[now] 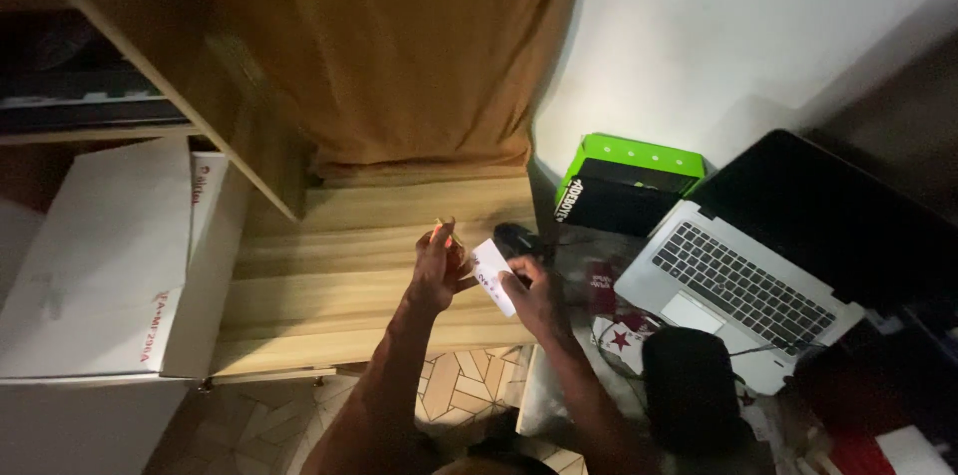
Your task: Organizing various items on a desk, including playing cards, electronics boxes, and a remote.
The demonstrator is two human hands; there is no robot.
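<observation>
My left hand (439, 270) and my right hand (534, 297) are raised together over the edge of a pale wooden surface (339, 275). Between them they hold a small white card or packet (495, 275) with small pink marks on it. The right hand grips its lower end; the left hand's fingers touch its upper end. A small orange-tipped thing (440, 228) shows at the left hand's fingertips; what it is cannot be made out.
An open silver laptop (743, 285) sits at the right. A green and black box (629, 191) stands behind it. A large white carton (110, 255) lies at left. An orange curtain (399, 46) hangs behind. A black object (689, 385) and red-and-white wrappers (619, 335) clutter the right.
</observation>
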